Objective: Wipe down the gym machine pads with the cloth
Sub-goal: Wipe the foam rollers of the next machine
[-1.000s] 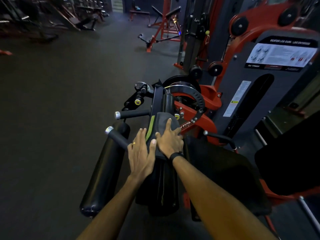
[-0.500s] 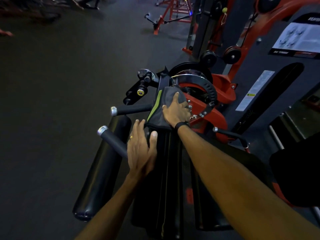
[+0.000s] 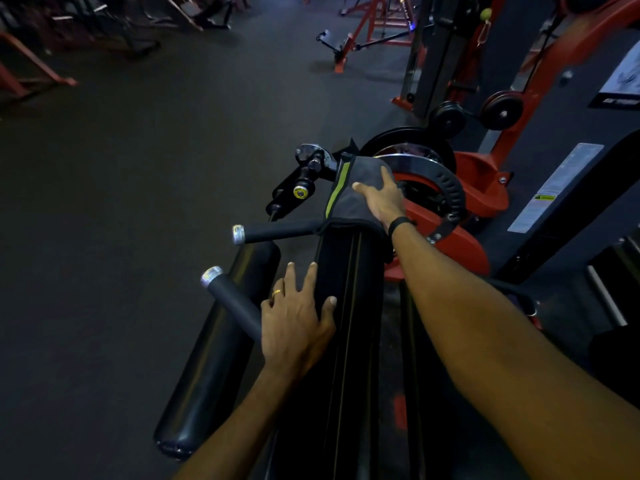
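Observation:
A long black pad (image 3: 346, 306) of the red leg machine runs away from me at centre. A grey cloth with a green stripe (image 3: 349, 199) is draped over its far end. My right hand (image 3: 381, 199) lies on the cloth with fingers spread, pressing it onto the pad. My left hand (image 3: 298, 320) rests flat on the pad's left side nearer to me, fingers straight, a ring on one finger. A black roller pad (image 3: 214, 358) lies lower, left of the long pad.
Two black handle bars with chrome caps (image 3: 239, 234) (image 3: 212, 276) stick out leftward near my left hand. A chrome and red cam wheel (image 3: 446, 192) sits right of the cloth. Dark gym floor (image 3: 138, 202) spreads to the left; other red machines (image 3: 377, 26) stand behind.
My right hand has slid the cloth away from me along the pad toward its far end. My left hand has stayed flat on the pad's near left side.

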`<action>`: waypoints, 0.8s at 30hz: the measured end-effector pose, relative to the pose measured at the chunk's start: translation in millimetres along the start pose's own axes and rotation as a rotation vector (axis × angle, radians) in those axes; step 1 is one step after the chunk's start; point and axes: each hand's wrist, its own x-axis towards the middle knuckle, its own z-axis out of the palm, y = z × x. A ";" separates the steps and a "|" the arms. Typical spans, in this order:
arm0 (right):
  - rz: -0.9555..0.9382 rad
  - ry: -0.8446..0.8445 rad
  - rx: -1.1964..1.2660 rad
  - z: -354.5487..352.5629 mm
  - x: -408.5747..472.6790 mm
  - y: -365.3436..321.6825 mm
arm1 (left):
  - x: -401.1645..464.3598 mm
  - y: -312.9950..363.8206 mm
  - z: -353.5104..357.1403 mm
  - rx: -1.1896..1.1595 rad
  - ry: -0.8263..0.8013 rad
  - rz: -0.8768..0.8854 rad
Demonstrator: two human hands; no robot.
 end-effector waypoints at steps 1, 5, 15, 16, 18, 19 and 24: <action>-0.014 -0.006 0.128 -2.2 1.8 4.4 | 0.6 1.0 -0.5 0.008 0.003 -0.003; 0.007 -0.050 0.491 -5.7 -3.4 18.9 | -0.1 2.2 -0.7 0.005 0.033 -0.001; 0.046 -0.131 0.727 -7.5 -68.6 52.5 | -1.2 3.6 -3.0 -0.084 0.069 -0.027; 0.047 -0.136 0.743 -7.7 -79.2 55.2 | -1.3 3.4 -3.2 -0.103 0.075 -0.026; 0.042 -0.137 0.765 -10.2 -101.9 59.0 | -1.7 3.0 -3.9 -0.145 0.103 -0.009; 0.034 -0.144 0.770 -12.3 -114.4 61.9 | -3.1 3.8 -4.2 -0.167 0.122 0.003; -0.006 -0.151 0.795 -7.0 -165.6 76.8 | -5.8 4.2 -7.1 -0.335 0.218 0.035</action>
